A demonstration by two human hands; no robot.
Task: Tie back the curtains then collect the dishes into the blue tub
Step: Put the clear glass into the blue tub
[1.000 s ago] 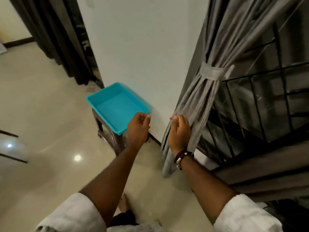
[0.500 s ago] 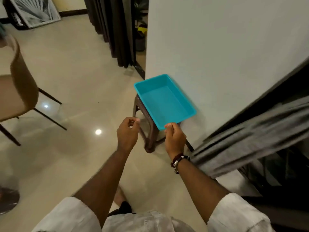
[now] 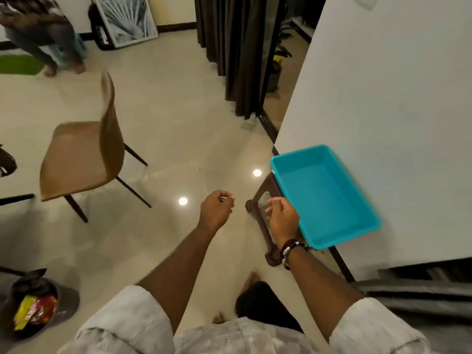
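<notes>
The tub (image 3: 324,198) is just right of the hands, and it sits on a dark stool (image 3: 263,221) against the white wall (image 3: 383,111). Its long axis runs from the far left corner to the near right corner, so one long rim faces the person. The right hand (image 3: 282,217) is the nearer one: in the picture it overlaps the near left rim of the tub, but I cannot tell if it touches it. Its fingers are loosely curled and half open, and it holds nothing. The left hand (image 3: 217,208) hangs over the bare floor (image 3: 178,149), well apart from the tub, with the fingers closed narrow, thumb against the fingertips. Something small and pale shows at the fingertips, but it is too small to name.

The tub is smooth turquoise plastic, rectangular and shallow, with rounded corners, and nothing is in it. No dishes are in view, so I judge that the collecting part is not yet begun. The stool looks like moulded brown plastic with open sides. The floor is glossy cream tile and reflects 2 lamps. A tan chair (image 3: 84,154) with thin dark legs stands far left, and dark pleated curtains (image 3: 235,47) hang loose at the far doorway.
</notes>
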